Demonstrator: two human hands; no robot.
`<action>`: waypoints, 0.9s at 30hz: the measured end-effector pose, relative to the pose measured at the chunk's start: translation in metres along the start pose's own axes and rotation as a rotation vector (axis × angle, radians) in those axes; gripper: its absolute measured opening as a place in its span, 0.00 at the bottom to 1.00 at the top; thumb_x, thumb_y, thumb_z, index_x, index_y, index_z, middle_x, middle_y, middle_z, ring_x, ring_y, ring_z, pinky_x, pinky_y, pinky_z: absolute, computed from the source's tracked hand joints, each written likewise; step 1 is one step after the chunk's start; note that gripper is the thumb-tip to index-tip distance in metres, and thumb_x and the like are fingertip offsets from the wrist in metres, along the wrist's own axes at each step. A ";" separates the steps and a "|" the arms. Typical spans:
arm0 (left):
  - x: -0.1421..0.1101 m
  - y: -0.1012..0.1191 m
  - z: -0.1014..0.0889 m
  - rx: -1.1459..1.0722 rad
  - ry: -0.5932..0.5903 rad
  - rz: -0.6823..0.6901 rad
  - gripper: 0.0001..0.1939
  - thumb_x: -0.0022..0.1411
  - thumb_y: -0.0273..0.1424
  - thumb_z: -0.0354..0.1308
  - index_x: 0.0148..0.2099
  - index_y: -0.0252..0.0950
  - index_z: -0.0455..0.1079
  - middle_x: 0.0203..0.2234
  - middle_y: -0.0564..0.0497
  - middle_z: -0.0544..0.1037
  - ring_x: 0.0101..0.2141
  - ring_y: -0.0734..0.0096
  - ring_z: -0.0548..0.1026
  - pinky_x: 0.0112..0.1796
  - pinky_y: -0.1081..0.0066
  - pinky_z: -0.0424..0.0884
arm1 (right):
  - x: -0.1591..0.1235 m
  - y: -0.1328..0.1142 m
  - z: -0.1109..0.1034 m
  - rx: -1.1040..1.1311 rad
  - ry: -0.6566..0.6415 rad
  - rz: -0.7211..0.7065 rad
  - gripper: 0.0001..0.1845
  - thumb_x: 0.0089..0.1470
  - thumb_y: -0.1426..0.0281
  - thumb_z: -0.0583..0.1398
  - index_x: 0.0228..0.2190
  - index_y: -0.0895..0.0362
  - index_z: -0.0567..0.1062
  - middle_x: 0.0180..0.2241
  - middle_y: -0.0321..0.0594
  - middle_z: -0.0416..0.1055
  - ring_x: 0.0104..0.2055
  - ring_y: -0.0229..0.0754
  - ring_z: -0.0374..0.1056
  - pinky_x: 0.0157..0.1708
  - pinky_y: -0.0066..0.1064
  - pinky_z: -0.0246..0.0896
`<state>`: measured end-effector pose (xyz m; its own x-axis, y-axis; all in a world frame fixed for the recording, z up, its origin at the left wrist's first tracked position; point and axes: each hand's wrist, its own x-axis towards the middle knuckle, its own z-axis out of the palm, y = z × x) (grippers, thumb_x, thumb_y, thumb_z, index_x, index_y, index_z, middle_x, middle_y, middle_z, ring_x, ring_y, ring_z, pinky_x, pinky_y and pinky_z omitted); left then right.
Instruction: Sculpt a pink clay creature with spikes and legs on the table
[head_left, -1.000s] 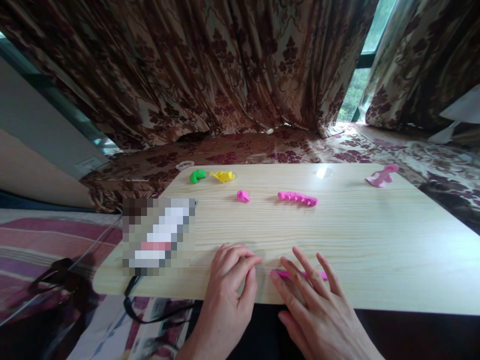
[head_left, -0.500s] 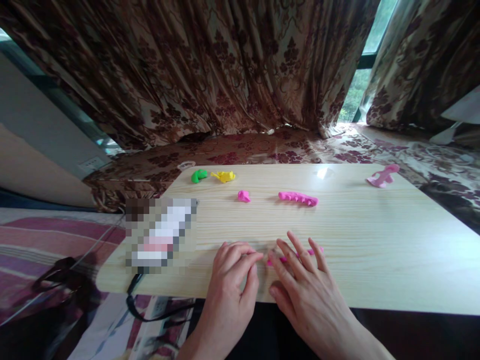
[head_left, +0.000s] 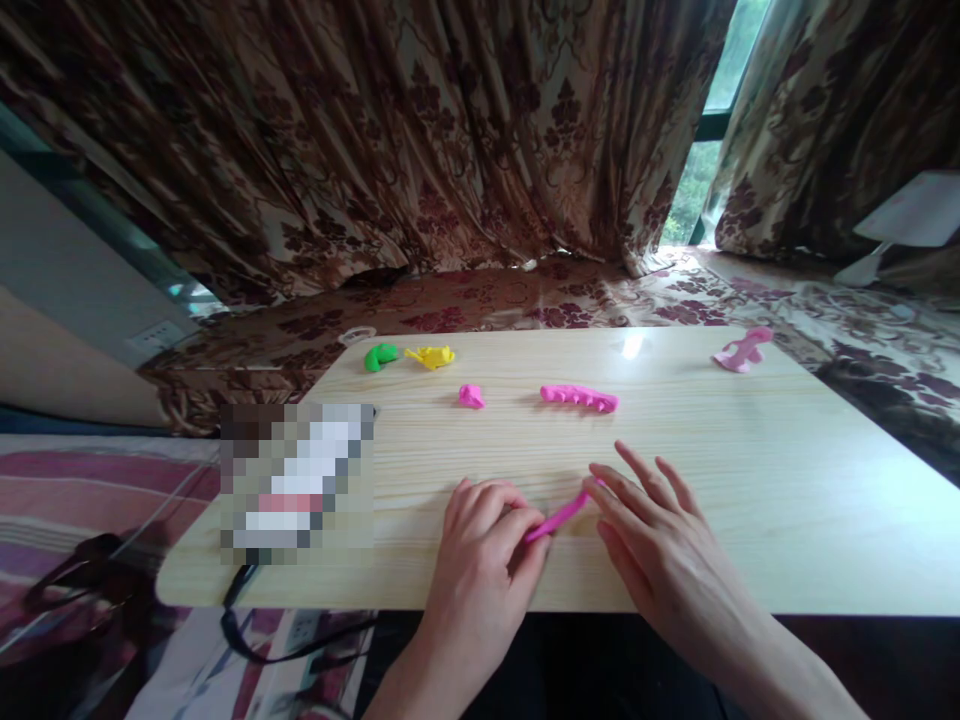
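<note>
A thin pink roll of modelling clay (head_left: 561,519) lies slantwise on the table between my hands. My left hand (head_left: 491,535) is closed, its thumb and index finger pinching the near left end of the roll. My right hand (head_left: 652,530) is open, fingers stretched forward, with the index fingertip at the roll's far right end and partly covering it. Farther back lie a thicker pink clay piece with a row of small points (head_left: 579,398) and a small pink lump (head_left: 471,396).
A green clay piece (head_left: 381,356) and a yellow one (head_left: 431,357) lie at the back left of the wooden table (head_left: 750,480). A pale pink shape (head_left: 745,350) stands at the back right. A blurred-out object (head_left: 300,490) with a black strap (head_left: 240,625) is at the left.
The roll has turned from lying crosswise under my right fingers to a slant. My left hand has moved right and taken its near end, while my right hand has shifted to its far end.
</note>
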<state>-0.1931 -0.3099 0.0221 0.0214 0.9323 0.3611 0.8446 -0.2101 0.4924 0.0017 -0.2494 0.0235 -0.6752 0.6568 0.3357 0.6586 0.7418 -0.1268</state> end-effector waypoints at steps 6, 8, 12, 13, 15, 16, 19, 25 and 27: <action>-0.003 -0.007 -0.003 0.006 0.010 0.033 0.08 0.61 0.24 0.53 0.37 0.41 0.71 0.34 0.51 0.72 0.43 0.64 0.68 0.55 0.52 0.52 | -0.016 -0.004 -0.005 0.089 0.091 0.003 0.19 0.56 0.74 0.53 0.50 0.53 0.70 0.46 0.41 0.71 0.58 0.50 0.55 0.57 0.53 0.44; -0.005 -0.009 -0.003 -0.021 -0.001 0.015 0.08 0.61 0.24 0.52 0.37 0.41 0.71 0.34 0.51 0.71 0.42 0.64 0.68 0.54 0.53 0.55 | -0.020 -0.004 -0.007 0.099 0.093 0.007 0.21 0.56 0.75 0.53 0.51 0.52 0.69 0.45 0.41 0.71 0.57 0.49 0.57 0.57 0.53 0.45; -0.007 -0.011 -0.004 -0.045 0.008 0.015 0.08 0.60 0.24 0.52 0.37 0.40 0.71 0.34 0.50 0.71 0.43 0.64 0.68 0.52 0.56 0.57 | -0.012 -0.009 -0.009 0.093 0.047 0.009 0.23 0.56 0.75 0.54 0.53 0.51 0.67 0.47 0.43 0.69 0.58 0.50 0.54 0.58 0.53 0.43; -0.007 -0.011 -0.004 -0.044 0.009 0.018 0.08 0.60 0.24 0.53 0.37 0.40 0.71 0.34 0.50 0.71 0.43 0.64 0.68 0.52 0.56 0.58 | -0.009 -0.012 -0.008 0.092 0.031 0.001 0.22 0.56 0.74 0.54 0.52 0.50 0.68 0.48 0.43 0.68 0.59 0.50 0.53 0.58 0.53 0.42; -0.008 -0.010 -0.005 -0.038 0.010 0.014 0.08 0.60 0.24 0.53 0.37 0.40 0.71 0.34 0.50 0.71 0.42 0.64 0.68 0.53 0.55 0.57 | -0.002 -0.018 -0.003 0.086 0.005 -0.015 0.19 0.57 0.71 0.54 0.50 0.49 0.69 0.51 0.42 0.66 0.61 0.50 0.50 0.59 0.53 0.41; -0.008 -0.010 -0.005 -0.036 0.011 0.011 0.08 0.60 0.24 0.53 0.37 0.40 0.71 0.34 0.50 0.71 0.42 0.64 0.68 0.53 0.55 0.56 | 0.000 -0.021 0.001 0.081 -0.006 -0.023 0.18 0.58 0.69 0.54 0.50 0.49 0.69 0.53 0.42 0.65 0.62 0.51 0.48 0.59 0.52 0.39; -0.009 -0.010 -0.003 -0.033 0.017 0.000 0.07 0.60 0.25 0.53 0.37 0.41 0.71 0.34 0.51 0.71 0.42 0.65 0.68 0.54 0.55 0.55 | 0.005 -0.026 0.011 0.058 -0.010 -0.018 0.18 0.58 0.64 0.55 0.50 0.50 0.69 0.57 0.42 0.62 0.64 0.51 0.43 0.60 0.52 0.36; -0.009 -0.010 0.000 -0.026 0.031 -0.002 0.10 0.59 0.26 0.55 0.44 0.41 0.69 0.37 0.50 0.72 0.44 0.64 0.67 0.53 0.56 0.56 | 0.000 -0.028 0.017 0.021 -0.029 -0.027 0.21 0.60 0.60 0.52 0.53 0.52 0.66 0.59 0.44 0.58 0.65 0.52 0.39 0.60 0.54 0.35; -0.009 -0.009 0.001 -0.026 0.029 -0.001 0.10 0.59 0.26 0.55 0.44 0.41 0.69 0.36 0.50 0.72 0.44 0.65 0.67 0.54 0.55 0.55 | -0.008 -0.030 0.018 0.010 -0.006 -0.049 0.22 0.59 0.58 0.53 0.53 0.52 0.66 0.59 0.44 0.58 0.65 0.53 0.40 0.61 0.53 0.34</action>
<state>-0.2005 -0.3166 0.0137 0.0046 0.9237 0.3830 0.8306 -0.2168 0.5129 -0.0185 -0.2744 0.0080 -0.7088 0.6203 0.3359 0.6211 0.7745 -0.1197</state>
